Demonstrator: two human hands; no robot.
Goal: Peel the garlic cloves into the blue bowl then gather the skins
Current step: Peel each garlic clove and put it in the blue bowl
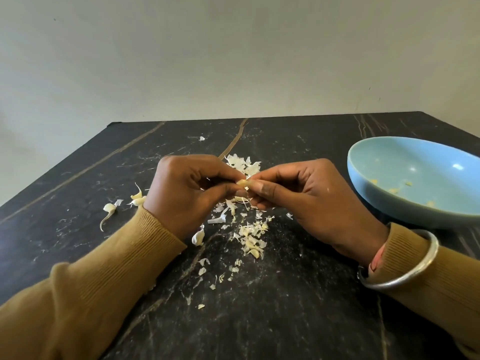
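**Clove mid-peel between both hands; bowl out to the right**

Far left of the left hand: three unpeeled cloves (109, 207) lie on the dark veined counter (285, 307), two of them just beside the mustard cuff (158, 229) and the third further out, trailing a long dry tail. A fourth clove, a white one (198, 237), lies just beside the heel of the left hand.

Left hand (192, 190): fingers curled, thumb and fingertips pinching the near end of a small garlic clove (242, 183).

Between the hands: the clove is held above the counter, pale yellow, with a flake of skin hanging from it.

Skins (252, 237): scattered on the counter under and nearer than the two hands, thickest in a loose heap below the right hand's fingers. A second, whiter clump (242, 163) lies just beyond the fingertips. One stray flake lies far beyond the hands.

Right hand (309, 198): fingers curled, thumb and forefinger gripping the clove's other end. A silver bangle (405, 263) circles the wrist over the sleeve.

Right of the right hand: the blue bowl (420, 162) stands on the counter, near but apart, with a few small yellow bits inside; its right side is cut off by the frame.
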